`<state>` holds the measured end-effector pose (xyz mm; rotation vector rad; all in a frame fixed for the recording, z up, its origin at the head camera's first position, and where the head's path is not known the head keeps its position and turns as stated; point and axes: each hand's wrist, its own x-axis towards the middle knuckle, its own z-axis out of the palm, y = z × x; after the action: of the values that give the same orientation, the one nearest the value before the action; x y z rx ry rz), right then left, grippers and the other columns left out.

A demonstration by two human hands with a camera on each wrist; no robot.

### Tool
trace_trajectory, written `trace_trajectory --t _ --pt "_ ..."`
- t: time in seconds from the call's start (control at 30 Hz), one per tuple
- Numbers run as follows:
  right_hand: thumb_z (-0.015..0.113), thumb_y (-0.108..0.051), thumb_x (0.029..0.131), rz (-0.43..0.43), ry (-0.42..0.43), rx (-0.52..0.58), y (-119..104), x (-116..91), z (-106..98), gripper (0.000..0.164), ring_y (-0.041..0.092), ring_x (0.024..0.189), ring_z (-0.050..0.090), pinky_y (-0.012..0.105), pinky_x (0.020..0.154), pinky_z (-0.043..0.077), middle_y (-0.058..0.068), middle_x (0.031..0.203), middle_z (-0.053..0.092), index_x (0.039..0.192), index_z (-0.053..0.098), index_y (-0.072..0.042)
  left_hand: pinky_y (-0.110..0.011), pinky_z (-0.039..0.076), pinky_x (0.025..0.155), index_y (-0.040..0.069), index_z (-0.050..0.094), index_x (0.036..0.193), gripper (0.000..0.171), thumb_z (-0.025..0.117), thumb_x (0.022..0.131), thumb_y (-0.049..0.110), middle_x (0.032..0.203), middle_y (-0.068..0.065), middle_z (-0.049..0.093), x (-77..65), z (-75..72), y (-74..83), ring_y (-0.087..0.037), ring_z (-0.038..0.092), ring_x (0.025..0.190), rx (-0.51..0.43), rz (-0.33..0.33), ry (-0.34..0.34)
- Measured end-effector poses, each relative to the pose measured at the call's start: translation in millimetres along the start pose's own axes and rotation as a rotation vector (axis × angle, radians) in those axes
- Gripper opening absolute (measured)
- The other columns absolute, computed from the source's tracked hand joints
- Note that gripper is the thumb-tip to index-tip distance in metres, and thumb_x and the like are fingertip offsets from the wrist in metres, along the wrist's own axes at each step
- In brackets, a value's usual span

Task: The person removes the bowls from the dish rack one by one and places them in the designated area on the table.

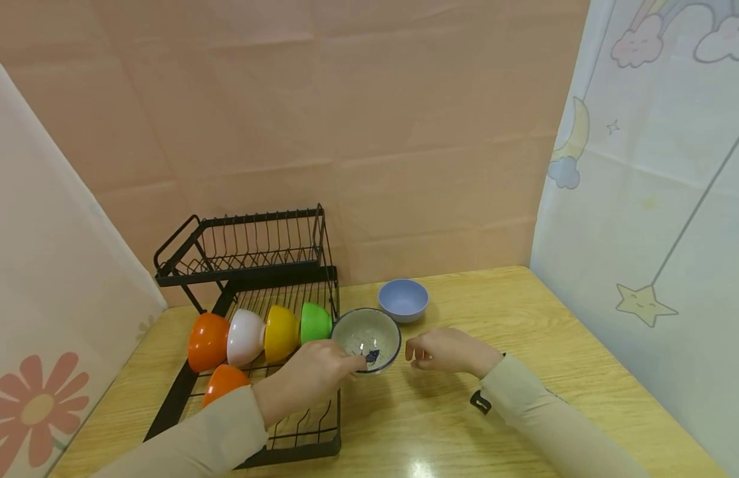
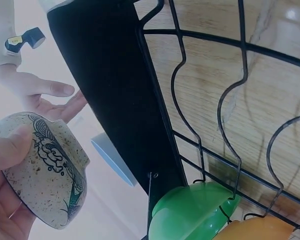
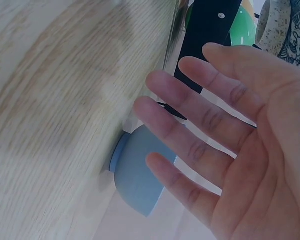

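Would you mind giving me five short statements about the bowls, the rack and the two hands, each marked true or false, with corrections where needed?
1. The left hand holds the patterned bowl. True.
2. The right hand grips the blue bowl. False: that hand holds nothing.
3. The yellow bowl stands between the white bowl and the green bowl. True.
4. The blue bowl sits inside the dish rack. False: it stands on the table, outside the rack.
5. The dish rack is white. False: it is black.
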<state>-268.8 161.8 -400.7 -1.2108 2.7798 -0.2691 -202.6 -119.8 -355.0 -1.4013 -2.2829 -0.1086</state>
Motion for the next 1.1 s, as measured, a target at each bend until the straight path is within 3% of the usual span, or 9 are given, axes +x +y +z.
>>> trace_trajectory --t 0.23,0.37,0.5,0.6,0.7,0.8,0.93,1.1 --pt "0.065 -0.022 0.091 -0.01 0.066 0.008 -2.3 -1.9 -8.2 0.008 0.003 0.074 0.062 0.026 0.063 0.051 -0.009 0.084 0.069 0.097 0.068 -0.017 -0.02 0.053 0.065 0.019 0.069 0.093 0.024 0.082 0.073 0.022 0.077 0.01 0.073 0.4 0.9 -0.1 -0.005 0.062 0.066 0.007 -0.008 -0.015" --pt "0.067 -0.02 0.091 0.01 0.262 -0.042 -8.3 -2.5 -22.0 0.005 0.008 0.077 0.066 0.027 0.066 0.053 -0.007 0.088 0.07 0.095 0.067 -0.017 -0.02 0.053 0.065 0.019 0.069 0.094 0.024 0.082 0.073 0.022 0.079 0.011 0.073 -0.4 0.5 -0.8 -0.004 0.063 0.068 -0.004 -0.015 -0.023" --pt "0.069 -0.019 0.09 0.026 0.492 -0.053 -18.6 -1.3 -38.2 0.016 0.012 0.085 0.066 0.031 0.075 0.055 -0.003 0.103 0.07 0.105 0.065 -0.015 -0.02 0.052 0.065 0.018 0.068 0.095 0.026 0.081 0.073 0.021 0.078 0.01 0.073 -0.7 -0.1 -1.8 -0.004 0.063 0.067 -0.018 -0.013 -0.022" --pt "0.067 -0.02 0.092 -0.098 0.561 0.032 -29.1 -1.7 -48.1 0.028 0.015 0.098 0.064 0.035 0.085 0.053 0.0 0.115 0.067 0.117 0.063 -0.01 -0.02 0.052 0.065 0.018 0.069 0.095 0.025 0.081 0.074 0.021 0.079 0.01 0.073 -0.2 0.1 -2.3 -0.004 0.063 0.067 -0.018 -0.016 -0.027" --pt "0.067 -0.026 0.093 -0.276 0.532 0.056 -41.8 -2.1 -51.5 0.031 0.015 0.107 0.06 0.037 0.093 0.049 -0.002 0.118 0.064 0.12 0.062 -0.011 -0.019 0.052 0.064 0.018 0.069 0.094 0.025 0.081 0.073 0.021 0.078 0.01 0.073 0.1 0.3 -2.6 -0.004 0.062 0.066 -0.008 -0.013 -0.017" --pt "0.068 -0.031 0.091 -0.417 0.487 -0.024 -50.7 -0.9 -46.7 0.03 0.013 0.109 0.058 0.035 0.096 0.046 -0.006 0.112 0.065 0.115 0.064 -0.014 -0.019 0.051 0.062 0.018 0.068 0.092 0.024 0.082 0.073 0.02 0.075 0.009 0.072 0.6 0.8 -2.9 -0.004 0.061 0.065 0.006 -0.009 0.002" --pt "0.072 -0.031 0.087 -0.485 0.422 -0.122 -54.5 0.1 -39.1 0.023 0.008 0.101 0.06 0.037 0.101 0.045 -0.01 0.101 0.067 0.105 0.067 -0.017 -0.019 0.051 0.063 0.019 0.067 0.091 0.026 0.084 0.072 0.017 0.074 0.009 0.072 1.9 1.0 -2.4 -0.005 0.061 0.064 0.009 -0.002 0.012" --pt "0.075 -0.031 0.084 -0.495 0.385 -0.185 -55.0 1.1 -36.4 0.019 0.002 0.096 0.063 0.042 0.106 0.042 -0.013 0.096 0.068 0.098 0.068 -0.02 -0.019 0.051 0.063 0.019 0.066 0.09 0.028 0.085 0.07 0.015 0.074 0.009 0.072 3.6 0.2 -1.3 -0.005 0.061 0.065 0.016 0.004 0.01"
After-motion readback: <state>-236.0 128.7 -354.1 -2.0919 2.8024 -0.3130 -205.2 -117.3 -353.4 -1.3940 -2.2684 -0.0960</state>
